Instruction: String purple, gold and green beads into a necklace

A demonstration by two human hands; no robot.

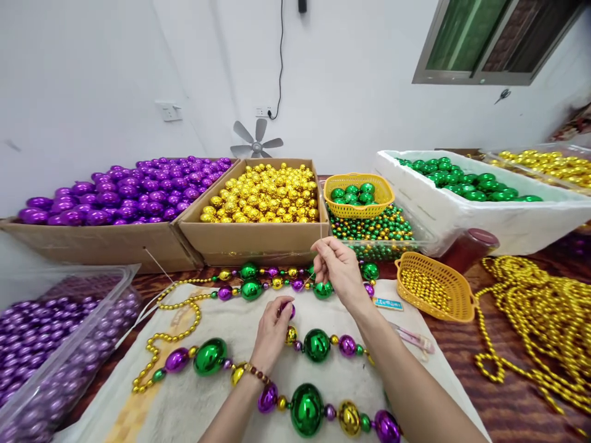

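One shiny purple bead (pixel 292 311) sits at the fingertips of the left hand (pixel 272 329), whose thumb and fingers are pinched on it and hide much of it. The left hand is thus the nearer one; from the right hand (pixel 339 271), the bead lies to the left and closer to the wearer, with a gap between the hands. Thumb and forefinger of the right hand are pressed together, raised above the pale cloth (pixel 184 406), and seem to pinch a thin thread (pixel 311 278), too faint to follow as far as the bead.

Just on the wearer's side of the left fingertips, a round gold bead (pixel 290 335) heads a strung row whose long axis runs rightward and slightly toward the wearer: a large green bead (pixel 316 345) comes next but one, and the row goes on until the right forearm (pixel 401 363) covers it. Another bead row (pixel 306 410) lies nearer the wearer, slanting right from beside the left wrist; whether the two join beneath the right forearm cannot be told. Beyond both hands, a bead garland (pixel 250 289) stretches across the cloth's far part.
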